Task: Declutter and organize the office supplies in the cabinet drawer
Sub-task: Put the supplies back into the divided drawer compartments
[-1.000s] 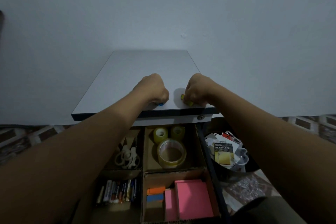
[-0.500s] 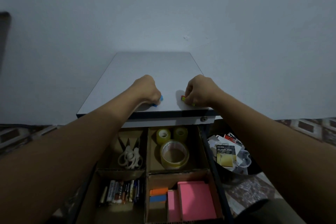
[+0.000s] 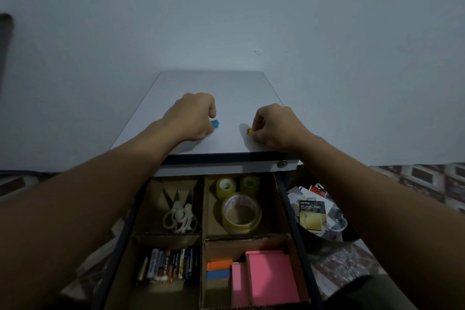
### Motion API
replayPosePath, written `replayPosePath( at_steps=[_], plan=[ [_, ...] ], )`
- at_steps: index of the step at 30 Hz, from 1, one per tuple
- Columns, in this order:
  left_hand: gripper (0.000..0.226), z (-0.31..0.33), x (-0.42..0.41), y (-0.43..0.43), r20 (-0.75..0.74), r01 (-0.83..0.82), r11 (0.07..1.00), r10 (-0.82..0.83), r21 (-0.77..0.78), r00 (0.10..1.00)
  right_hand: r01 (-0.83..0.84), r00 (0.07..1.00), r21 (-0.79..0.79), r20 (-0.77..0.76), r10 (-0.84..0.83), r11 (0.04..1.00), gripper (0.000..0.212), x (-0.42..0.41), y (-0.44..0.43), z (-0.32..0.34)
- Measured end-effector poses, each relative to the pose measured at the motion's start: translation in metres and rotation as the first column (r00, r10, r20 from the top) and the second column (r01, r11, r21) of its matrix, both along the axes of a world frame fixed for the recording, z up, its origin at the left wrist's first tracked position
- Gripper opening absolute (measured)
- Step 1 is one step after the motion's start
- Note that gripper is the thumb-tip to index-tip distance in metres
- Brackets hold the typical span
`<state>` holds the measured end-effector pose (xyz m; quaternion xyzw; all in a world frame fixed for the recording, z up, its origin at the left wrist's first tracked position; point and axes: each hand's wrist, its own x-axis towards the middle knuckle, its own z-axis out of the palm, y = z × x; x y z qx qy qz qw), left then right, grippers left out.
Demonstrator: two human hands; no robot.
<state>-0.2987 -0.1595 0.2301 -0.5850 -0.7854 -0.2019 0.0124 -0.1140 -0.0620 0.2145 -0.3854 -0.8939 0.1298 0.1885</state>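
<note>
Both of my hands are on the white cabinet top (image 3: 226, 88). My left hand (image 3: 192, 116) grips a small blue and green stack of sticky flags (image 3: 215, 123). My right hand (image 3: 274, 126) pinches a small red, yellow and green stack of sticky flags (image 3: 249, 131). Below, the drawer (image 3: 289, 211) is pulled out, split by cardboard dividers (image 3: 203, 211). White-handled scissors (image 3: 179, 216) lie in the back left cell and three tape rolls (image 3: 240, 211) in the back right. Batteries (image 3: 167, 268) fill the front left cell, pink sticky notes (image 3: 269, 277) and orange and blue pads (image 3: 218, 270) the front right.
A dark bin (image 3: 327, 236) stands on the floor right of the drawer, holding packaging such as an alkaline battery card (image 3: 311, 214). A pale wall (image 3: 226, 12) rises behind the cabinet. Patterned floor tiles (image 3: 427, 178) show at the right.
Both hands have lifted slightly and moved apart on the cabinet top, and more of the small coloured stacks now shows between their fingers. The view has tilted down a little.
</note>
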Motion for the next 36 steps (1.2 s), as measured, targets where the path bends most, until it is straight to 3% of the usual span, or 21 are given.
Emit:
replayPosePath(
  at_steps=[4,9,17,28,36],
  plan=[
    [0.010,-0.002,-0.003,-0.004,-0.052,0.103,0.994,-0.101,0.042,0.994,-0.017,1.000,-0.003,-0.008,0.017,1.000,0.013,-0.005,-0.002,0.000],
    [0.006,-0.024,-0.009,-0.012,-0.049,0.117,0.987,-0.112,0.113,0.992,-0.044,0.999,0.029,-0.019,0.045,0.999,0.013,-0.006,-0.007,-0.005],
    [0.016,-0.042,-0.009,-0.023,-0.125,0.255,0.939,-0.231,0.231,0.965,-0.065,0.996,0.056,-0.051,0.068,0.996,0.013,-0.002,-0.011,-0.014],
    [0.011,-0.053,0.001,-0.025,0.059,0.150,0.932,-0.179,0.330,0.982,0.002,0.976,-0.019,-0.219,-0.006,1.000,0.015,-0.024,-0.025,-0.024],
    [0.010,-0.057,0.003,-0.020,0.005,0.099,0.946,-0.105,0.308,0.994,-0.061,0.976,-0.042,-0.214,0.051,0.997,0.011,-0.027,-0.029,-0.021]
  ],
)
